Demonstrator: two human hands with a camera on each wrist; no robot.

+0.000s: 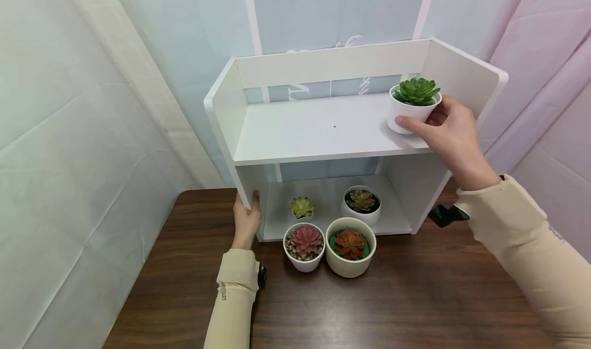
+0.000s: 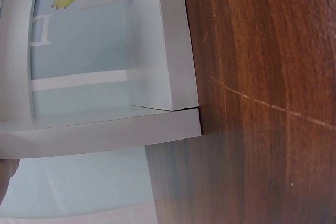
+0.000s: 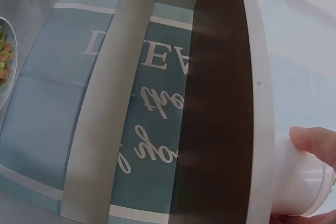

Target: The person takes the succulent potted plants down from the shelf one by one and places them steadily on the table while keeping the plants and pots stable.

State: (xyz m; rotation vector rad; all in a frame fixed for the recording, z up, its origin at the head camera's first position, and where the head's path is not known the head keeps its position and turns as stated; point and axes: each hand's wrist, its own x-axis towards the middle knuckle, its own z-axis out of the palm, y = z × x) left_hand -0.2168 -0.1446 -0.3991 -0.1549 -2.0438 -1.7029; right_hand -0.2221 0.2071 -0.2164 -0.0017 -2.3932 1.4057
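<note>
Dark wooden table (image 1: 415, 297) before pale fabric backdrop (image 1: 69, 133); blue lettered banner (image 1: 323, 10) at rear, pink curtain (image 1: 554, 56) on right

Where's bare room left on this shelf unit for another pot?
The upper shelf is bare from its left wall to the green plant pot that the right hand grips. The lower shelf holds two small pots, its right part free. Two more pots crowd its front edge.
</note>
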